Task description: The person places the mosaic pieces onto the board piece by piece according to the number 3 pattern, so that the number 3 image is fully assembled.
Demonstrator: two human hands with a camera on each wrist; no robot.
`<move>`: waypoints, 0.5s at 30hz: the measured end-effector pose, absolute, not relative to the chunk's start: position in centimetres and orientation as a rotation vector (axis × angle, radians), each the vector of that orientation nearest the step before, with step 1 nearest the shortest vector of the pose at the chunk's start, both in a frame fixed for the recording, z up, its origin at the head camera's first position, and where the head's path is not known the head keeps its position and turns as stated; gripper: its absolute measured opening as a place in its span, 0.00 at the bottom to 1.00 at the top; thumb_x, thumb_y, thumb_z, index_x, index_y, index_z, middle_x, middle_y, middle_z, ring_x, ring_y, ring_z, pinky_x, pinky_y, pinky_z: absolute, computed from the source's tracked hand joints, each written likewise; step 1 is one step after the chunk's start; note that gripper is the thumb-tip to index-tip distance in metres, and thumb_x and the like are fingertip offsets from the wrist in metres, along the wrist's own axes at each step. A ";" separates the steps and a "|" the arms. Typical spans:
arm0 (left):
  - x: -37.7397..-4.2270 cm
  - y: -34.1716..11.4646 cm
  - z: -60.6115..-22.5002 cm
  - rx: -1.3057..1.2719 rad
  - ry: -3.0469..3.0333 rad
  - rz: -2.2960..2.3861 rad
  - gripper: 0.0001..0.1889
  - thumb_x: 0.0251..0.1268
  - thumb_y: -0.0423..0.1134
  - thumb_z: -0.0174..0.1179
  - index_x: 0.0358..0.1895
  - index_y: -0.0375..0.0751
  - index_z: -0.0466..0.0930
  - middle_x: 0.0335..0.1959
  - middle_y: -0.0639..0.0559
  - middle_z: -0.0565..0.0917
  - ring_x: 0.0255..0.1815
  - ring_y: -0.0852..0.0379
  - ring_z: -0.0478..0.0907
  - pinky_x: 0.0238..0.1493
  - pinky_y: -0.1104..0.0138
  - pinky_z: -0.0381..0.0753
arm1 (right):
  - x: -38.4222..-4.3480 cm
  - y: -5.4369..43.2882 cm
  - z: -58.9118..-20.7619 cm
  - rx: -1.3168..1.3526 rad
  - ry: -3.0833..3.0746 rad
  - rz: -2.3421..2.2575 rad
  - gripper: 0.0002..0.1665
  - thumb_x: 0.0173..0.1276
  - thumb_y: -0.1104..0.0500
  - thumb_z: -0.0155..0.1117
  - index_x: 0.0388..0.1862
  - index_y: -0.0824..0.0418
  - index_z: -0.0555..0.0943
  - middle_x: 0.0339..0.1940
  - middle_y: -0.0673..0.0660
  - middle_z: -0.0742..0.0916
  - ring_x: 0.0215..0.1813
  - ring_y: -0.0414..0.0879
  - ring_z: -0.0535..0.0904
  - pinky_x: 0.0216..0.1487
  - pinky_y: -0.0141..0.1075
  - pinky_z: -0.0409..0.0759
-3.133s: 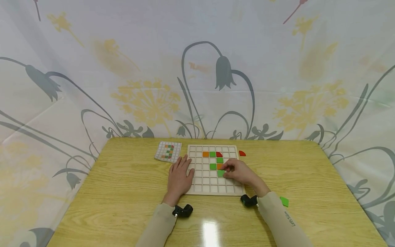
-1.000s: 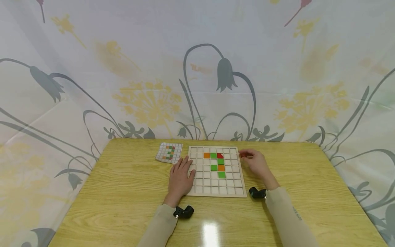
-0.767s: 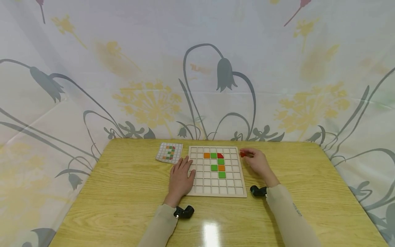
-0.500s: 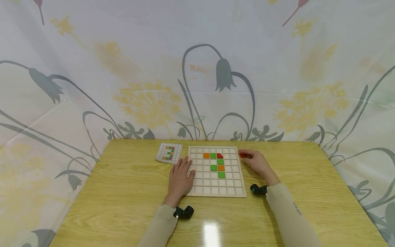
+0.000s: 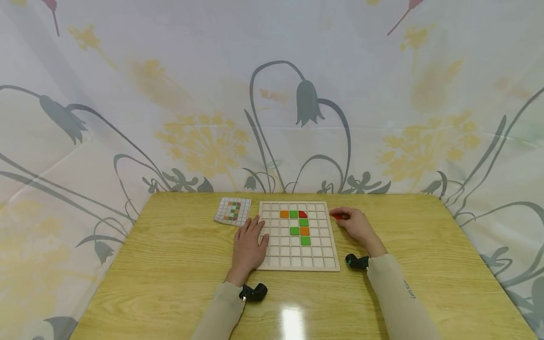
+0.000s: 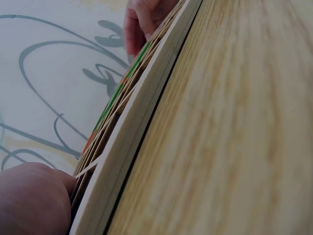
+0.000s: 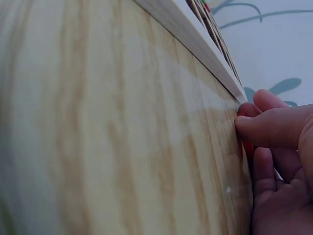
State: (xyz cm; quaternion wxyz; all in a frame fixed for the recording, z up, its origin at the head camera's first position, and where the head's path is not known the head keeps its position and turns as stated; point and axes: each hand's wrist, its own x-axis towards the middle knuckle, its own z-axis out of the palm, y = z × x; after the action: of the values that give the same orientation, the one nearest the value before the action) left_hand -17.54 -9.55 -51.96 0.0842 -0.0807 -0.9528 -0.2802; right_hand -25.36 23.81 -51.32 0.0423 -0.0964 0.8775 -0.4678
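A wooden grid board (image 5: 280,260) lies on the table with orange, green and red tiles set in its squares. My left hand (image 5: 248,246) rests flat on the board's left edge, fingers spread. Just off the upper right corner, my right hand (image 5: 356,225) pinches a red quarter-round tile (image 5: 337,216) between thumb and fingers, low over the table. Most of that tile is hidden by the fingers; in the right wrist view only a red sliver (image 7: 248,148) shows. A similar red tile (image 5: 302,215) sits in the board, above a green tile (image 5: 303,222).
A paper pattern card (image 5: 232,211) with a coloured grid lies left of the board, by the left fingertips. The wooden table (image 5: 170,283) reaches back to a flower-printed cloth (image 5: 204,94). Each wrist wears a black camera (image 5: 357,261).
My right hand has left a green tile in the board and moved right and back to the loose red tile, which it now pinches. My left hand has stayed in place.
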 end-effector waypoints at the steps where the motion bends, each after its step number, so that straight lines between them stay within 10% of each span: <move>1: -17.5 -9.6 -52.0 -0.242 -2.843 -0.836 0.24 0.78 0.46 0.51 0.72 0.42 0.70 0.77 0.47 0.63 0.78 0.43 0.52 0.74 0.43 0.50 | -25.4 23.8 -51.4 -0.297 2.685 -1.439 0.18 0.71 0.72 0.59 0.58 0.69 0.81 0.57 0.67 0.84 0.59 0.62 0.78 0.58 0.52 0.77; 15: -17.8 -9.8 -52.4 -0.245 -2.862 -0.818 0.24 0.78 0.46 0.50 0.72 0.42 0.70 0.77 0.47 0.62 0.78 0.43 0.52 0.74 0.42 0.51 | -25.2 23.6 -51.4 -0.219 2.755 -1.466 0.24 0.67 0.74 0.60 0.63 0.71 0.78 0.63 0.70 0.79 0.63 0.65 0.74 0.62 0.55 0.74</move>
State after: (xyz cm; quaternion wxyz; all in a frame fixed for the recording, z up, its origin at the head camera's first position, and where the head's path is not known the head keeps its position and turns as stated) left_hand -17.82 -9.79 -52.43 0.0775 -0.0817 -0.9554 -0.2730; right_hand -25.17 23.60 -51.43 0.0062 -0.0701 0.8806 -0.4686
